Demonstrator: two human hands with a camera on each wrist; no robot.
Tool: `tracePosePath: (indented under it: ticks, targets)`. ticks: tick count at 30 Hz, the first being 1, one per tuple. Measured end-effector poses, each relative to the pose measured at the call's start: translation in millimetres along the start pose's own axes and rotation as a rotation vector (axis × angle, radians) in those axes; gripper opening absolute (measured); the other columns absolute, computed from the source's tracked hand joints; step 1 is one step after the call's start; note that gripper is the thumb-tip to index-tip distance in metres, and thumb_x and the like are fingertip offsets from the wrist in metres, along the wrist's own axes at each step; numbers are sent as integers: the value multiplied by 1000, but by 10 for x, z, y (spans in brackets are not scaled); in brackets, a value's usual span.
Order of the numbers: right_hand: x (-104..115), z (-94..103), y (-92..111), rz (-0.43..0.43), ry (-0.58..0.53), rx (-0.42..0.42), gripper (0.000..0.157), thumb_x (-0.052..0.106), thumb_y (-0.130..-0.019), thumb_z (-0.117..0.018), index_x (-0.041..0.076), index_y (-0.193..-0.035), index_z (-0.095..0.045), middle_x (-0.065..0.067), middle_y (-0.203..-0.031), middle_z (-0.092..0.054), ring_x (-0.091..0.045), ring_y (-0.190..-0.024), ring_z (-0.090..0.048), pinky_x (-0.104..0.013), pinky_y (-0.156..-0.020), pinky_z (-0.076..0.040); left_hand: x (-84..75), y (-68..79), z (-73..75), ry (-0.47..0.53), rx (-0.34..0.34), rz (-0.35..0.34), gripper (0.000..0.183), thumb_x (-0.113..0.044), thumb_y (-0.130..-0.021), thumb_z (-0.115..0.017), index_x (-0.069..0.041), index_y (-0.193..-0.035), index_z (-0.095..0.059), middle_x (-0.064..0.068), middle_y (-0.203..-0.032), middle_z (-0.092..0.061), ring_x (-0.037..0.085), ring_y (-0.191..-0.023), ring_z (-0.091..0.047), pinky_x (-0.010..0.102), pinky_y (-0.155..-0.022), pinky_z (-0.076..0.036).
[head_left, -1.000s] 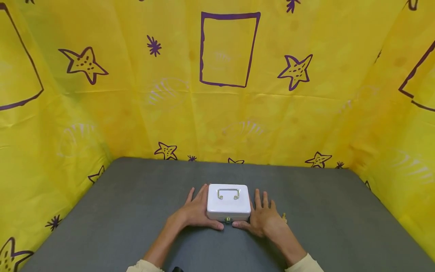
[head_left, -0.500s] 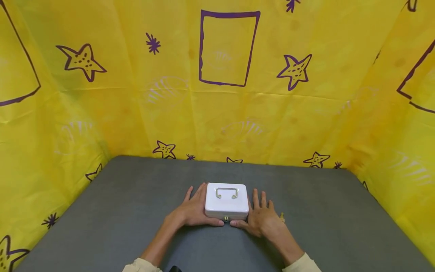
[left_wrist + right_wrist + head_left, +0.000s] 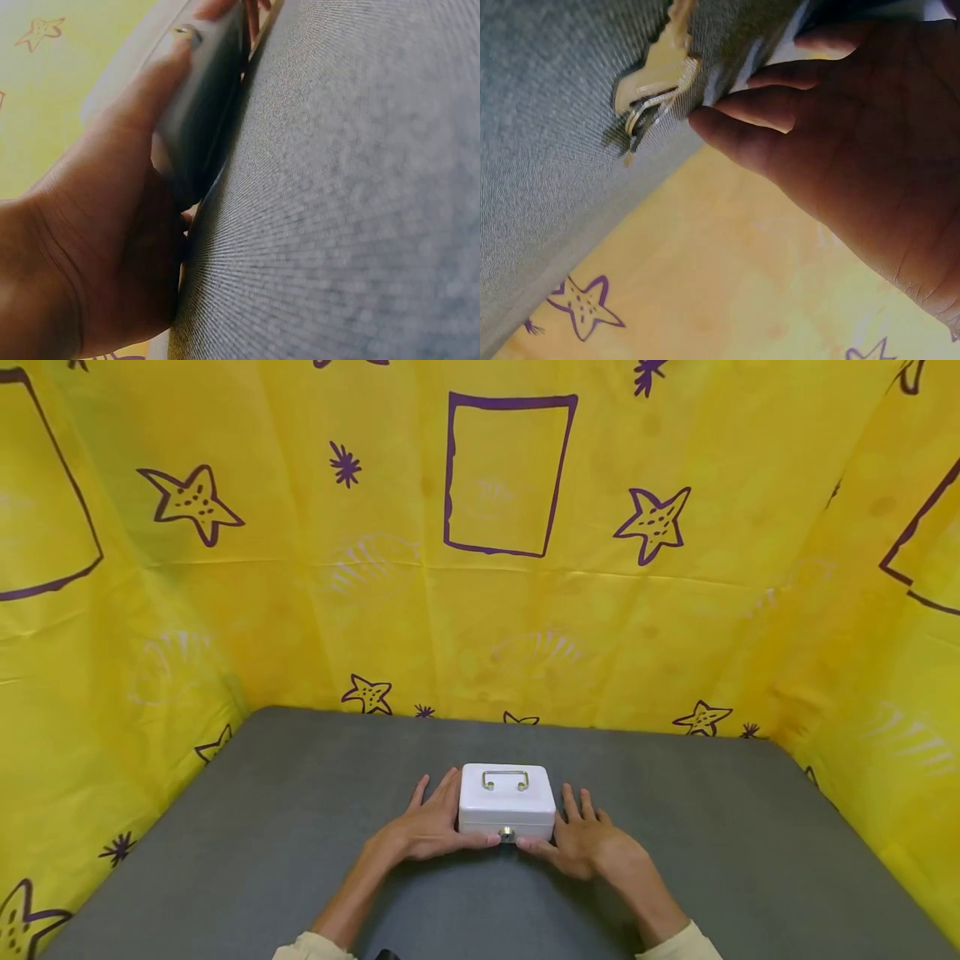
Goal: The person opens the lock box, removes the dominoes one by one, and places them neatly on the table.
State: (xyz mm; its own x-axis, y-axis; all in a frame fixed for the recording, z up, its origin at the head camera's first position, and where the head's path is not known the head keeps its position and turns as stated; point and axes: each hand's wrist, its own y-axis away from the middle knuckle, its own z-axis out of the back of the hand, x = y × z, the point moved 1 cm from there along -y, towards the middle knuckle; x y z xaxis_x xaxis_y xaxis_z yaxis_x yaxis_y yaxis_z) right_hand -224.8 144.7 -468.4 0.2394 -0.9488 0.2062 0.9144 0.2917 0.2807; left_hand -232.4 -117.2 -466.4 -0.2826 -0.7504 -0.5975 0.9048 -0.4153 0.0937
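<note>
A small white cash box (image 3: pixel 506 797) with a wire handle on its lid and a round lock on its front is between my two hands. My left hand (image 3: pixel 423 828) lies along its left side, thumb across the front beside the lock. My right hand (image 3: pixel 588 847) lies against the right side, its thumb on the front at the other side of the lock. Its fingers are straight and spread in the right wrist view. In the left wrist view a dark face of the box shows below the thumb, close over the table. Brass-coloured keys (image 3: pixel 656 79) lie by my right fingertips.
The dark grey table (image 3: pixel 337 760) extends on all sides of the box. Yellow cloth walls (image 3: pixel 360 618) with purple starfish drawings close it in at the back and sides. A small black object (image 3: pixel 387 954) shows at the bottom edge of the head view.
The box's front has come up and shows more of its face and lock. Both thumbs have risen with it onto the front. The keys, seen earlier by the right hand, are hidden in the head view.
</note>
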Motion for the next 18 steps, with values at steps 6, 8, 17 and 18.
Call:
tracePosePath:
  ticks: [6,8,17,18]
  targets:
    - [56,165,107,30,-60,39,102,84,-96,-29,7,-162,-36,-29,-172,-20,-54,-159,-17,-69,-123,-29,124,-50,-69,37,-6,32,113,-77,-90,-60,-11,-169,-13,16,-176,-14,29,-166,-8,59,-132,8]
    - [100,275,182,37,-91,62,94,78,-100,-34,8,-163,-35,-29,-171,-21,-54,-159,-18,-71,-122,-29,180,-74,-103,45,-12,32,112,-77,-90,-59,-13,-169,-12,14,-177,-13,27,-166,-6,57,-131,11]
    - [-43,683,421,172,-223,142,80,47,-105,-59,-5,-160,-33,-29,-165,-36,-51,-154,-32,-68,-123,-29,177,-84,-104,62,-18,44,113,-78,-89,-59,-15,-169,-11,13,-177,-12,27,-166,-6,56,-131,11]
    - [-73,715,439,174,-227,136,78,44,-105,-60,-7,-158,-34,-30,-164,-38,-51,-153,-33,-67,-123,-30,175,-86,-105,60,-18,44,113,-79,-89,-59,-16,-169,-11,13,-177,-12,27,-166,-6,56,-131,11]
